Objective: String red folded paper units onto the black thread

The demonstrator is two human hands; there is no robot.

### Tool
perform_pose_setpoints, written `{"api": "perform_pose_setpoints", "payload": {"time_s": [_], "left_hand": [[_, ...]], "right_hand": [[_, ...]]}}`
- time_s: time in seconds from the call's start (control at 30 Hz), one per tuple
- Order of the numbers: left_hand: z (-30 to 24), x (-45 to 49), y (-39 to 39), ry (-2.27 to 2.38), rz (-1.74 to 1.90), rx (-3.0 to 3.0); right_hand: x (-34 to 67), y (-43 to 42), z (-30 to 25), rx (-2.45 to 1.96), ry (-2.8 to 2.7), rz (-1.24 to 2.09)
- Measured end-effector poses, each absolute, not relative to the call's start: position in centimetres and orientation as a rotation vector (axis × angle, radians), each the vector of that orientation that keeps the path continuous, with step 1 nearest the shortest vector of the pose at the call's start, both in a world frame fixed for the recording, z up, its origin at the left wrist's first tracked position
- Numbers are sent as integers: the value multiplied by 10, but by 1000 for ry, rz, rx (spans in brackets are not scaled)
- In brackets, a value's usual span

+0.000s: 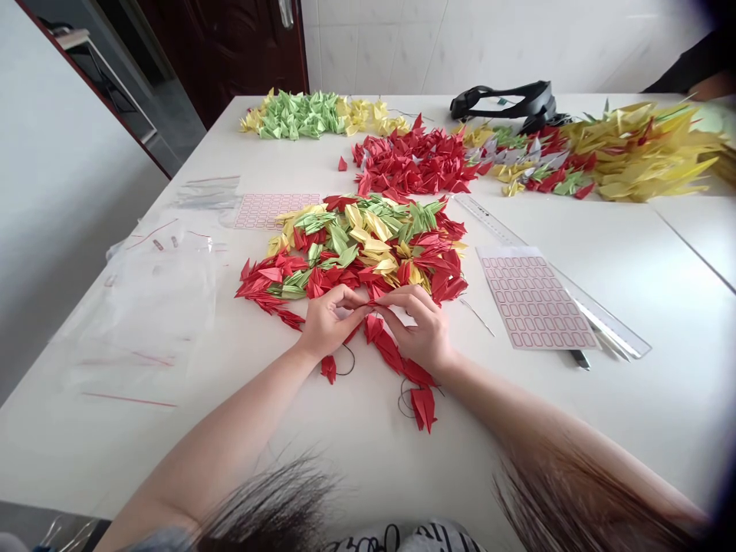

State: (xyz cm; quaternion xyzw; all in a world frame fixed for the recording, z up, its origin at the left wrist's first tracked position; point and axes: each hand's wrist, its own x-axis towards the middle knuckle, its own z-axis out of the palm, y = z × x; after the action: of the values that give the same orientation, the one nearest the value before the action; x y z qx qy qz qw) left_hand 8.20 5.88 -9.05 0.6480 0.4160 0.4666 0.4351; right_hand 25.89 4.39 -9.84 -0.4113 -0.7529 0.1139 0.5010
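Observation:
My left hand point(330, 326) and my right hand point(422, 326) meet in front of me, thumbs and forefingers pinched together on a small red folded-paper piece point(372, 303). Just beyond them lies a heap of folded-paper pieces point(376, 245) in red, green and yellow, many nested in rows. A string of red folded pieces point(391, 354) runs down under my right hand, ending near a single red piece point(424, 410) with a loop of dark cord. Another red piece point(328, 369) hangs by dark cord below my left hand. My fingers partly hide what they pinch.
Clear plastic bags point(166, 299) lie at left. A label sheet point(534, 299) overlaps a ruler point(624, 333) at right, with a pen-like tool point(579, 359) beneath. Behind are a red pile point(417, 161), green pieces point(302, 115), yellow pieces point(649, 153) and a black strapped device point(506, 100). A person's sleeve point(693, 65) shows far right.

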Motion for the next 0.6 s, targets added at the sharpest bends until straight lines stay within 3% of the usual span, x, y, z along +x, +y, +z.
{"api": "perform_pose_setpoints", "payload": {"time_s": [0.6], "left_hand": [[-92, 79, 61, 971, 1156, 1776]], "right_hand": [[260, 44, -97, -1040, -1918, 235]]}}
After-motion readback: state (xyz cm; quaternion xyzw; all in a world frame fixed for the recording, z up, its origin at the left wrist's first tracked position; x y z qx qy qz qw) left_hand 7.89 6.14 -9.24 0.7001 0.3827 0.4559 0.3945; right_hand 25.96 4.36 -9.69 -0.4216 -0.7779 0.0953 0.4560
